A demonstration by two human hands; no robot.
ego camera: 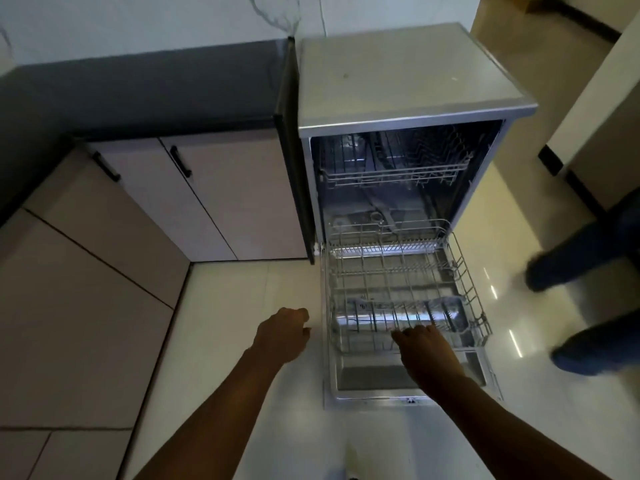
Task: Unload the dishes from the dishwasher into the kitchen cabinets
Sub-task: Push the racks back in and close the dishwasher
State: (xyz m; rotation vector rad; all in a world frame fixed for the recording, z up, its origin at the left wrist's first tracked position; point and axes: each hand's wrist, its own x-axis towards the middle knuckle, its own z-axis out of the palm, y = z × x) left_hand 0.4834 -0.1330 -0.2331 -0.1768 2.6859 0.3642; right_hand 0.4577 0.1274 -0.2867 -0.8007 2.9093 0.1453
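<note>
A silver dishwasher (408, 81) stands open, its door (374, 379) folded down to the floor. The lower rack (467, 282) is pulled out over the door and shows no dishes. The upper rack (391, 174) sits inside the tub and also looks bare. My right hand (420, 344) rests on the front rim of the lower rack, fingers curled over the wire. My left hand (282, 332) hovers above the floor left of the rack, loosely closed and holding nothing.
Beige cabinet doors (214, 199) with black handles run under a dark countertop (138, 91) left of the dishwasher. Another person's legs and shoes (588, 299) stand on the glossy floor to the right. A wall corner (595, 126) juts in at right.
</note>
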